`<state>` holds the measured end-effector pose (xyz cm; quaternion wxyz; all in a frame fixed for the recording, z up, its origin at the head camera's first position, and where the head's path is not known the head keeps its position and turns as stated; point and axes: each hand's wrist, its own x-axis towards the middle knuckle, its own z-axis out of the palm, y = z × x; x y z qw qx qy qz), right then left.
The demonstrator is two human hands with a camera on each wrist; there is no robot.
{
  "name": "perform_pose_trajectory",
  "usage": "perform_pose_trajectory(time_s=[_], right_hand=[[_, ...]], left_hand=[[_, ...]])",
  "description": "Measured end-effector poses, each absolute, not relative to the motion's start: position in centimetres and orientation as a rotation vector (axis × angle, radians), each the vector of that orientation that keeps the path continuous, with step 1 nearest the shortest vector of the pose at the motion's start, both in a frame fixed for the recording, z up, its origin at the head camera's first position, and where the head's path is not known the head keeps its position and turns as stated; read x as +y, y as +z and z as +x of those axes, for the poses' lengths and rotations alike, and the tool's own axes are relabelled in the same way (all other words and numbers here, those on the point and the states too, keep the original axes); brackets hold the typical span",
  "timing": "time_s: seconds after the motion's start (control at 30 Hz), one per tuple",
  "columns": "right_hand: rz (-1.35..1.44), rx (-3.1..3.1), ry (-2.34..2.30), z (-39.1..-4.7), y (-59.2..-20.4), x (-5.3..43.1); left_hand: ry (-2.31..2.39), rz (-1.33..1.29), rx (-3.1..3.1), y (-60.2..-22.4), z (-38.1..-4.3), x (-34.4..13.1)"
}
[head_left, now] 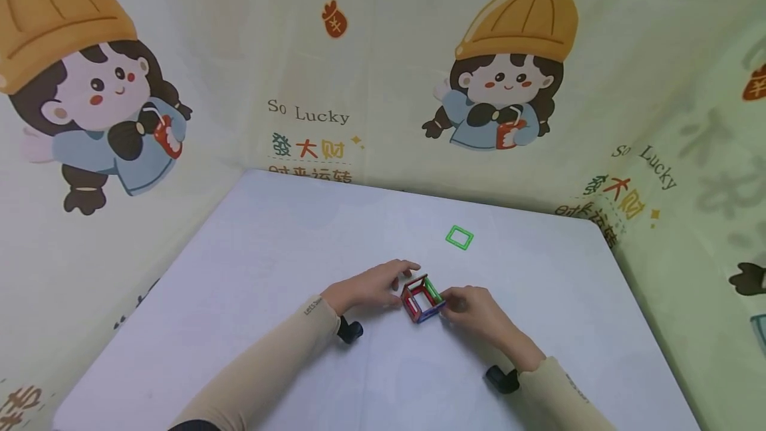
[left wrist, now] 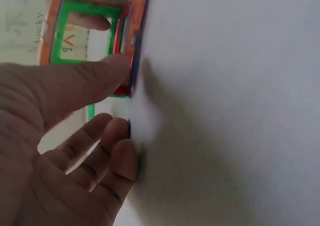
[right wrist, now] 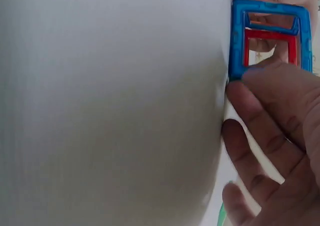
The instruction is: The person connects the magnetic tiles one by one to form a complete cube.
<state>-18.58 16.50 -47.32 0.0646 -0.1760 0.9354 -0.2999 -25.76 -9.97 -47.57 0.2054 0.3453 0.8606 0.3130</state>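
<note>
A small box of magnetic tiles (head_left: 422,318) stands on the white table, built from coloured square frames. Its orange side (left wrist: 142,5) faces the left hand (head_left: 374,285), whose thumb touches that tile while the other fingers are bent loosely and apart. At the box's right front corner the right hand (head_left: 479,311) pinches the blue frame (right wrist: 270,6), thumb on its face and index finger at the corner. Through the frames, green (left wrist: 67,23) and red (right wrist: 270,34) tiles show. The left index finger is partly hidden in the wrist views.
A single green square frame (head_left: 451,243) lies flat on the table (head_left: 299,231) beyond the box. A printed cloth (head_left: 383,72) hangs behind the table and along its sides. Each wrist carries a small black camera (head_left: 352,331).
</note>
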Motion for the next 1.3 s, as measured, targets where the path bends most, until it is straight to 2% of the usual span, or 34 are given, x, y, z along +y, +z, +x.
perform_pose_trajectory(time_s=[0.2, 0.5, 0.7, 1.0, 1.3], right_hand=[[-0.529, 2.811, -0.886, -19.7, -47.7, 17.0], [-0.189, 2.829, -0.983, -24.3, -47.6, 19.4], [0.019, 2.905, -1.055, -27.4, -47.4, 20.8], [0.014, 2.892, -0.954, -29.5, -48.3, 20.3], [0.005, 2.936, -0.76, -30.8, -47.8, 20.1]], left_hand=[[0.738, 0.98, 2.34, -48.0, -27.3, -9.4], [0.662, 0.914, 2.338, -47.8, -27.3, -9.0], [0.646, 0.976, 2.374, -47.6, -27.1, -8.8], [0.622, 0.938, 2.484, -48.8, -25.8, -8.0], [0.58, 0.923, 2.546, -48.1, -25.5, -7.5]])
